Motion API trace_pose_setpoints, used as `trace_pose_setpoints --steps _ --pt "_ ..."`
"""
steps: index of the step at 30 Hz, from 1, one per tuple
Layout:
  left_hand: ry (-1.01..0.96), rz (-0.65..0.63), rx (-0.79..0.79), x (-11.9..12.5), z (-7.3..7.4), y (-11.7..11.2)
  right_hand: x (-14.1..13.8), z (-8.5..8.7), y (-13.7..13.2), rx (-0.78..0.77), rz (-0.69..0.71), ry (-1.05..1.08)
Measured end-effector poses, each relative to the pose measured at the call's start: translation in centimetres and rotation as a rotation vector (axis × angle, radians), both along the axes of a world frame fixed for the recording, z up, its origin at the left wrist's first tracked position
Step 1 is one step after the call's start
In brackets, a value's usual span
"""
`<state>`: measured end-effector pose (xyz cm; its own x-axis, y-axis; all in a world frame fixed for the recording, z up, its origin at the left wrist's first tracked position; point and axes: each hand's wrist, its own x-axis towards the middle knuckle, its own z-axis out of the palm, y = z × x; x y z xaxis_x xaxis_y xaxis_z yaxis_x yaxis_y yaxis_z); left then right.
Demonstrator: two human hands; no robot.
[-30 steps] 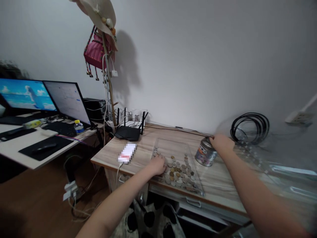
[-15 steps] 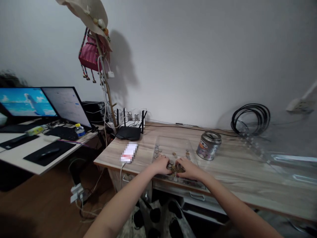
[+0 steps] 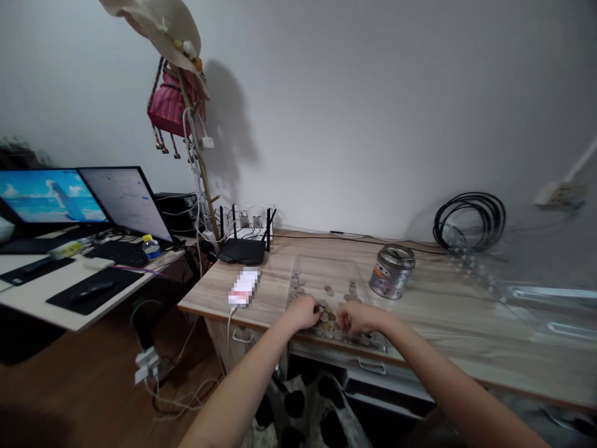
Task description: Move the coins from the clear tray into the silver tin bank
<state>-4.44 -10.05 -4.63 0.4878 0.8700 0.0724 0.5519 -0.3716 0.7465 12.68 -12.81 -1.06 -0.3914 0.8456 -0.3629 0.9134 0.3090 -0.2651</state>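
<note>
In the head view, small round coins (image 3: 328,316), some silvery grey and others dull brassy yellow, lie in a shallow clear tray (image 3: 326,267). Several overlap in a cluster between the hands; a silvery group sits beyond the left hand (image 3: 304,312), and a few more beyond the right hand (image 3: 358,317). The left hand's fingers curl down beside the cluster; the right hand's are bent and bunched. Whether either grips a coin is unclear. Beyond the right hand, further right, stands a printed metal tin (image 3: 390,275).
</note>
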Motion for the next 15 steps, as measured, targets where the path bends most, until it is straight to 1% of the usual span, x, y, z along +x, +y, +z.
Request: trace_pose_setpoints --steps 3,6,15 --pt "-0.02 -0.021 -0.011 -0.05 0.34 -0.2 0.22 0.42 0.12 -0.038 0.014 -0.049" --pt "-0.031 -0.022 -0.019 -0.06 0.4 -0.31 0.15 0.61 0.2 -0.038 0.029 -0.097" --pt "0.114 0.003 0.07 0.0 0.23 -0.48 1.03 1.16 0.26 -0.014 0.049 -0.187"
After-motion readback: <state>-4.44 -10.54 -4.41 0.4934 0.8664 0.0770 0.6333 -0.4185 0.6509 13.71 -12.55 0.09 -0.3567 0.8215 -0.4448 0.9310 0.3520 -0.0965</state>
